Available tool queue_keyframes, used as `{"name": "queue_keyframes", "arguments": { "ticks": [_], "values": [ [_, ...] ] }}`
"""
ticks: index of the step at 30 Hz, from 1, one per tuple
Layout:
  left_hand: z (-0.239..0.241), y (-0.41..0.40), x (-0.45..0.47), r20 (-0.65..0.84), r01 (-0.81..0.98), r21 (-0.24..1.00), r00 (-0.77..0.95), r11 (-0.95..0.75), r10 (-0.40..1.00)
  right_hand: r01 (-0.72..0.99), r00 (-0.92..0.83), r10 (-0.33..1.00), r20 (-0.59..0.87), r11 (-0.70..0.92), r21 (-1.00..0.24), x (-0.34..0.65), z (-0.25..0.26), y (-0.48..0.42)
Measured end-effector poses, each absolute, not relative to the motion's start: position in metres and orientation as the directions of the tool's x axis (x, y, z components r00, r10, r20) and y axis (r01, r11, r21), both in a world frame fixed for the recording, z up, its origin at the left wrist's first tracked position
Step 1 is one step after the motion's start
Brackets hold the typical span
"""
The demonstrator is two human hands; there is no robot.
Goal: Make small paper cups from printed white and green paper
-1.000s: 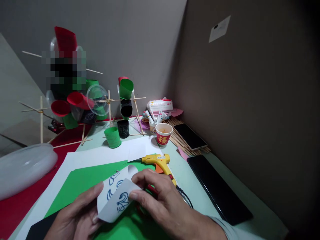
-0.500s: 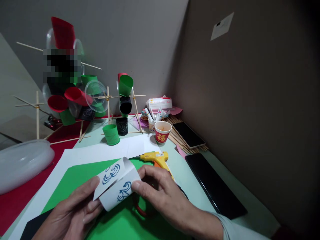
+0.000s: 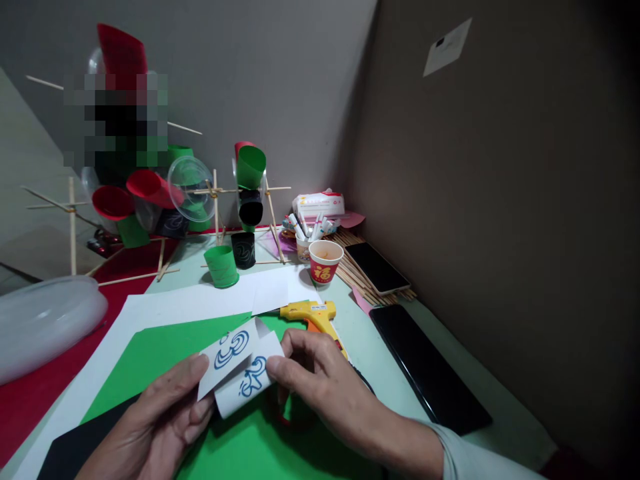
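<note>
Gripping the curled white paper (image 3: 240, 377) from either side, the left hand (image 3: 157, 413) and right hand (image 3: 325, 383) hold it above a green sheet (image 3: 173, 350), near a glue gun (image 3: 311, 312).

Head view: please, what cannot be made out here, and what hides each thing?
All in the head view:
Patterned paper: underside, turned away from the camera.
Glue gun: part of its handle, behind the right hand.
Black sheet: partly covered by the left hand.
White rounded object: cut off by the left edge.
Colored cups: some are pixelated over.
Wall note: marks too small to read.
</note>
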State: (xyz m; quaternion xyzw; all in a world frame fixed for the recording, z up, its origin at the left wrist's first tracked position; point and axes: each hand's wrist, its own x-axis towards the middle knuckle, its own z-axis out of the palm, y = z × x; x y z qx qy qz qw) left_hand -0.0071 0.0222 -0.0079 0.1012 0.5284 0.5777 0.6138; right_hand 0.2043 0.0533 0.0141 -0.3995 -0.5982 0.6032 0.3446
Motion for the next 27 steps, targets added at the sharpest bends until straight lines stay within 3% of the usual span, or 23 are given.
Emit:
{"name": "queue_keyframes", "arguments": {
  "ticks": [9, 18, 27],
  "values": [
    [-0.007, 0.017, -0.004, -0.469, -0.518, 0.805, -0.261, 0.288, 0.844, 0.253, -0.398, 0.917, 0.033, 0.144, -0.957, 0.202, 0.015, 0.052],
    [-0.007, 0.019, 0.001, -0.421, -0.455, 0.842, -0.22, 0.288, 0.88, 0.102, -0.432, 0.901, 0.04, 0.093, -0.99, 0.2, 0.012, 0.05],
    [-0.011, 0.014, 0.001, -0.199, -0.107, 0.979, -0.28, 0.176, 0.939, -0.025, -0.483, 0.859, 0.172, 0.183, -0.983, 0.203, 0.018, 0.046]
  ]
}}
